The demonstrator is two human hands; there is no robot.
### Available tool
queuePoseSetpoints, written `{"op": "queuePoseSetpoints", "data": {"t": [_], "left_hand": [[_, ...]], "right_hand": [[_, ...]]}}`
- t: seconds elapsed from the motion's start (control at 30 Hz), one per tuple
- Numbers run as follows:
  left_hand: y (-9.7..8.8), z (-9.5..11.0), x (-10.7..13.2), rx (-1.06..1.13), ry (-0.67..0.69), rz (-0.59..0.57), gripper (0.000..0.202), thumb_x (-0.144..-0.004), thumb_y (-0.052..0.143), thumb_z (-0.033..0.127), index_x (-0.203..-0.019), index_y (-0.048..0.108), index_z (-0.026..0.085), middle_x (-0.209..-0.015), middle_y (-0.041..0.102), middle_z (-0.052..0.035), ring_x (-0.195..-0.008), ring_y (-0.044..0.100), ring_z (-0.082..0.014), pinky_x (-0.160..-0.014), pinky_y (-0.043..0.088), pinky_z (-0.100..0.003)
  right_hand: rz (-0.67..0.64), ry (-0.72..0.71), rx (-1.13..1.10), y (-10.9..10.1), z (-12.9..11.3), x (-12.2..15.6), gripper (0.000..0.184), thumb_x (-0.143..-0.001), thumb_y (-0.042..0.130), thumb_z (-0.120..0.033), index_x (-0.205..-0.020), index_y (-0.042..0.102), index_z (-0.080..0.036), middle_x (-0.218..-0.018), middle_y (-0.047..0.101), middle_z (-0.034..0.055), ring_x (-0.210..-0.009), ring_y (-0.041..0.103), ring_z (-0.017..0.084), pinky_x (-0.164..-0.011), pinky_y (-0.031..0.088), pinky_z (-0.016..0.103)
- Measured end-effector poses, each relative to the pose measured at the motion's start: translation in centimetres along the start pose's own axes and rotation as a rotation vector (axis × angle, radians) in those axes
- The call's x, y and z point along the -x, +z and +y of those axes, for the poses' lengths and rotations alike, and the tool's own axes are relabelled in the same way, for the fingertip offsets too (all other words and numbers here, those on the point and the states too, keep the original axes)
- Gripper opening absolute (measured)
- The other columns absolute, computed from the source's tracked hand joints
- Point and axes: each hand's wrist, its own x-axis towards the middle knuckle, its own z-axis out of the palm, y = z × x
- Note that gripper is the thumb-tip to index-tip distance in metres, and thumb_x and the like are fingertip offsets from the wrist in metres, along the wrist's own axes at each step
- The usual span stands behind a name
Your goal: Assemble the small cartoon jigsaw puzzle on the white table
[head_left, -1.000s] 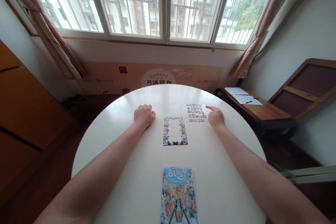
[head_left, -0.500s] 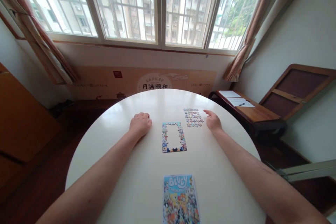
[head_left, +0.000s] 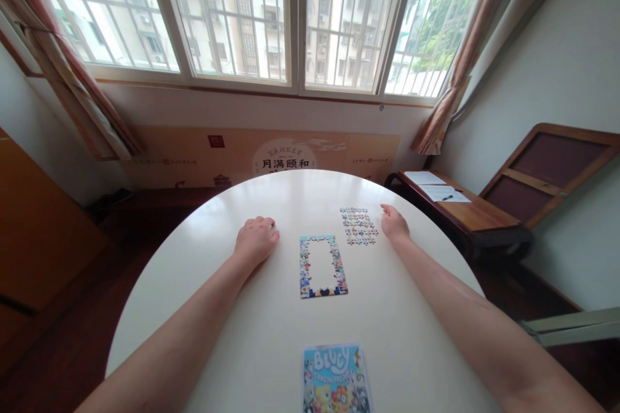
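A rectangular puzzle border with an empty middle lies at the centre of the round white table. Several loose puzzle pieces are laid out in rows just beyond it to the right. My left hand rests on the table left of the border, fingers curled into a loose fist with nothing in them. My right hand rests beside the right edge of the loose pieces, fingers curled loosely with the forefinger held out, holding nothing. A colourful "Bluey" puzzle picture card lies at the near edge.
A dark wooden side table with papers and a pen stands to the right, a folded wooden frame behind it. A flat cardboard panel leans under the barred window. Curtains hang at both sides.
The view has tilted up, so the table's things sit lower in the picture. My right forefinger has drawn in a little; both hands stay in the same places.
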Motion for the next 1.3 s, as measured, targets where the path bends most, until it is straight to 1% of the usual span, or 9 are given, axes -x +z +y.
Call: {"op": "queuePoseSetpoints", "data": {"t": [0.27,0.43,0.57,0.7,0.77,0.9,1.0,1.13,1.3], "left_hand": [[0.0,-0.3,0.3,0.044,-0.009,0.0,0.039,-0.093,0.044,0.036,-0.119,0.067,0.018,-0.125,0.066,-0.0112,-0.118,0.057,-0.0304,-0.105,0.043,-0.041],[0.1,-0.4,0.3,0.039,-0.002,0.008,0.037,-0.092,0.046,0.035,-0.118,0.067,0.02,-0.126,0.066,-0.0104,-0.118,0.057,-0.0293,-0.105,0.043,-0.039],[0.1,-0.4,0.3,0.041,0.002,0.016,0.037,-0.091,0.046,0.035,-0.117,0.068,0.019,-0.124,0.066,-0.0111,-0.117,0.058,-0.0299,-0.105,0.043,-0.04],[0.0,-0.4,0.3,0.05,-0.004,0.011,0.036,-0.091,0.046,0.035,-0.116,0.068,0.019,-0.124,0.066,-0.0107,-0.117,0.058,-0.0303,-0.105,0.044,-0.041],[-0.1,-0.4,0.3,0.047,-0.011,0.005,0.036,-0.091,0.046,0.035,-0.116,0.067,0.02,-0.125,0.066,-0.0098,-0.117,0.057,-0.0301,-0.105,0.043,-0.041],[-0.1,-0.4,0.3,0.036,-0.019,-0.003,0.037,-0.091,0.047,0.036,-0.117,0.067,0.021,-0.126,0.066,-0.0094,-0.118,0.057,-0.0299,-0.106,0.042,-0.04],[0.0,-0.3,0.3,0.041,-0.022,-0.003,0.038,-0.091,0.047,0.035,-0.119,0.067,0.02,-0.126,0.065,-0.0099,-0.118,0.057,-0.03,-0.106,0.043,-0.041],[0.0,-0.3,0.3,0.053,-0.029,0.0,0.037,-0.091,0.048,0.035,-0.118,0.067,0.02,-0.127,0.065,-0.0099,-0.119,0.056,-0.0304,-0.106,0.043,-0.042],[0.2,-0.4,0.3,0.057,-0.024,0.008,0.037,-0.09,0.049,0.034,-0.119,0.068,0.019,-0.126,0.065,-0.0104,-0.117,0.057,-0.0308,-0.105,0.043,-0.043]], "right_hand": [[0.108,0.023,-0.039,0.5,0.2,-2.0,0.042,-0.081,0.051,-0.028,-0.118,0.071,-0.023,-0.102,0.075,0.0086,-0.089,0.069,0.024,-0.087,0.054,0.038],[0.167,-0.067,-0.099,0.2,-0.1,-1.3,0.051,-0.087,0.041,-0.036,-0.126,0.066,-0.015,-0.111,0.074,0.0137,-0.101,0.068,0.028,-0.092,0.053,0.042],[0.18,-0.204,-0.115,0.2,-1.3,-0.9,0.054,-0.09,0.034,-0.038,-0.124,0.067,-0.011,-0.12,0.07,0.0162,-0.115,0.063,0.028,-0.105,0.046,0.045],[0.143,-0.319,-0.098,0.5,-2.7,-0.2,0.055,-0.096,0.026,-0.038,-0.122,0.069,-0.015,-0.126,0.068,0.0133,-0.127,0.055,0.028,-0.114,0.035,0.048],[0.104,-0.344,-0.075,0.7,-3.2,0.3,0.056,-0.099,0.025,-0.043,-0.125,0.069,-0.02,-0.132,0.066,0.0108,-0.136,0.046,0.03,-0.117,0.027,0.055],[-0.052,-0.335,0.006,0.8,-3.5,1.0,0.062,-0.102,0.019,-0.053,-0.126,0.069,-0.027,-0.146,0.055,0.0089,-0.148,0.029,0.034,-0.117,0.012,0.067],[-0.132,-0.303,-0.035,0.9,-3.3,0.9,0.069,-0.101,0.016,-0.061,-0.124,0.071,-0.027,-0.149,0.052,0.0089,-0.15,0.024,0.035,-0.118,0.007,0.068],[-0.13,-0.207,-0.248,1.0,-2.6,0.1,0.078,-0.098,0.017,-0.071,-0.118,0.075,-0.023,-0.145,0.057,0.0108,-0.146,0.033,0.034,-0.121,0.015,0.057],[-0.095,-0.12,-0.344,1.1,-1.9,-0.5,0.092,-0.097,0.005,-0.071,-0.114,0.077,-0.016,-0.137,0.062,0.015,-0.133,0.051,0.031,-0.117,0.03,0.046]]}}
